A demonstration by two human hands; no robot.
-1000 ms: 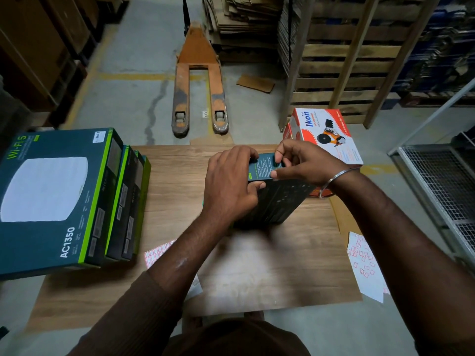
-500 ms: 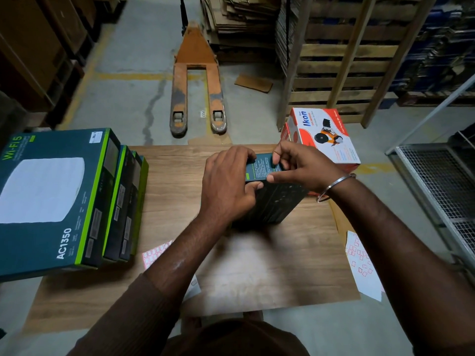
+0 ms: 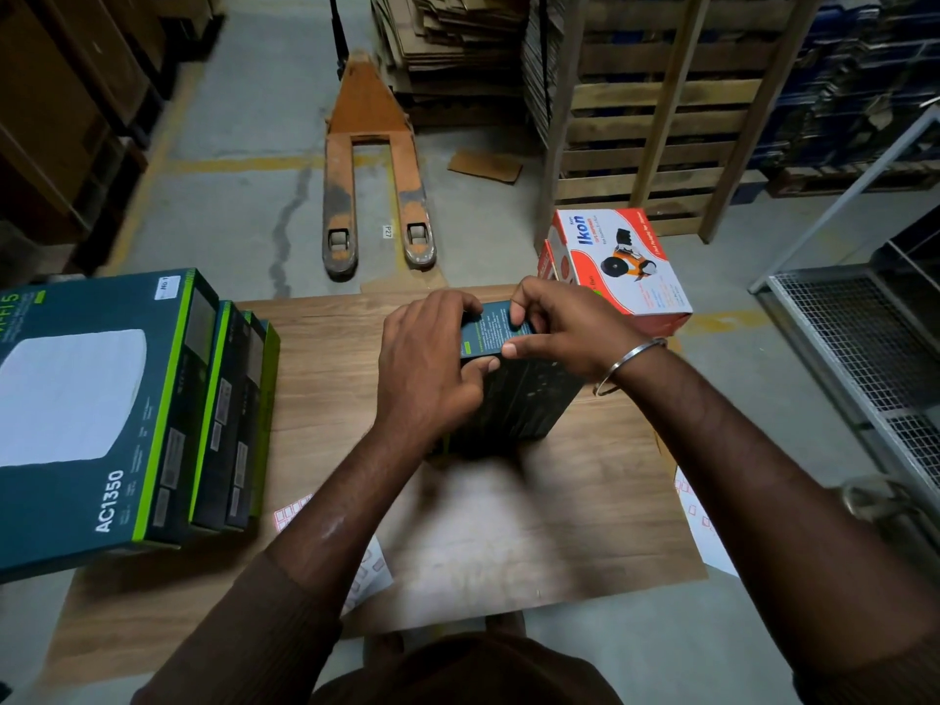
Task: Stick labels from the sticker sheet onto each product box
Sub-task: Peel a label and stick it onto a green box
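Note:
A dark teal product box (image 3: 513, 394) stands on end in the middle of the wooden table (image 3: 325, 379). My left hand (image 3: 427, 363) grips its top left corner, thumb on the near face. My right hand (image 3: 554, 328) curls over the top edge from the right, fingertips pressed on the top face; any label under them is hidden. A sticker sheet (image 3: 290, 513) with red-framed labels lies under my left forearm. A second sheet (image 3: 707, 541) hangs off the table's right edge.
Three teal and green AC1350 boxes (image 3: 101, 419) lean together at the table's left. A red and white Ikon box (image 3: 620, 267) stands at the far right corner. An orange pallet jack (image 3: 374, 160) lies on the floor beyond. A wire mesh cart (image 3: 864, 358) stands to the right.
Both hands stay on the box top; the right fingers have shifted slightly along the top edge. The view has drifted a little.

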